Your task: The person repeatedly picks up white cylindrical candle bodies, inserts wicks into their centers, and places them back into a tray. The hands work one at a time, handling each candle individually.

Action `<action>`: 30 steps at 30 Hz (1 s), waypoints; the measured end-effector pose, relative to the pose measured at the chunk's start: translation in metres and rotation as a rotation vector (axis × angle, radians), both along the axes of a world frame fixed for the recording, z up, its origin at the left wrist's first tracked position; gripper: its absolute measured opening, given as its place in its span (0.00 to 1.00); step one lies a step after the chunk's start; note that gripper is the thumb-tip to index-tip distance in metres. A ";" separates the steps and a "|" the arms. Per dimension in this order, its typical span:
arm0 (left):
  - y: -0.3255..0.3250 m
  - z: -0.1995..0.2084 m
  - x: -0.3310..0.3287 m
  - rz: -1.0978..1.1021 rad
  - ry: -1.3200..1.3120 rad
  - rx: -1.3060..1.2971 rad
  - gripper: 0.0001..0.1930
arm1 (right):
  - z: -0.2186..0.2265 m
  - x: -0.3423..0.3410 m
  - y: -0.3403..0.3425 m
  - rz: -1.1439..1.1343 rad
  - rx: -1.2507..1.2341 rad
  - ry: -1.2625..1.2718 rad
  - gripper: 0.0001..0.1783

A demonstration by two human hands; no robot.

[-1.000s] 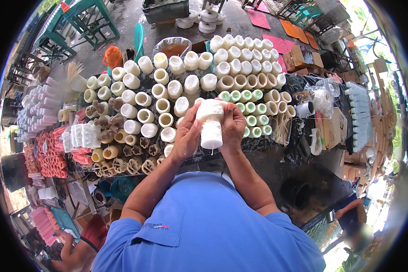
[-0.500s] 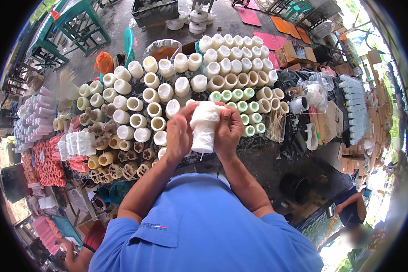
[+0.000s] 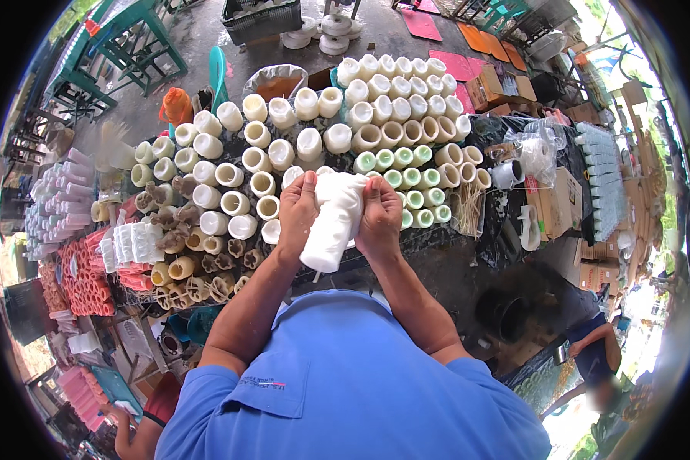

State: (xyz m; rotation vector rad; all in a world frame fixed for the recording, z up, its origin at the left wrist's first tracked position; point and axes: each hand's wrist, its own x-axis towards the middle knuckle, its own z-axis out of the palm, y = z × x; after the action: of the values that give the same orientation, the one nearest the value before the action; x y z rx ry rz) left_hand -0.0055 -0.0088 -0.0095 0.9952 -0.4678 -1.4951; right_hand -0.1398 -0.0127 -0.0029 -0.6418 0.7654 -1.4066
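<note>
Just in front of my chest, a thick white pillar candle with an uneven, moulded-looking surface is held tilted. Its narrower end points down toward me, and a short wick sticks out there. Along its left side my left hand is closed, thumb pressed near the upper edge. From the right, my right hand pinches the upper part of the candle. The far end is lumpy and wider; whether a soft mould still covers part of it I cannot make out. Rows of cream hollow cylinders stand just beyond my hands.
Green-lined cups stand right of my hands. Brown star-shaped pieces and red perforated pieces lie left. A clear plastic bag and a cardboard box are farther right. Other people work at lower left and lower right.
The candle has tilted, its lower end swinging left and nearer to me, and more of its length shows. The bunched white part at its top looks stretched out. My hands have moved slightly.
</note>
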 end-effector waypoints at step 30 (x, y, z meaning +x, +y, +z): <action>-0.078 0.020 0.137 0.044 -1.372 -0.241 0.19 | -0.017 -0.158 0.016 0.832 0.203 0.705 0.54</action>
State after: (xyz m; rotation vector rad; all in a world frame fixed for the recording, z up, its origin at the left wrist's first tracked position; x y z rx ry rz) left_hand 0.1313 -0.0864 0.0103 1.7106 -1.5141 -0.4792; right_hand -0.2976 0.0035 -0.0196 -1.1484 1.0025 -0.3155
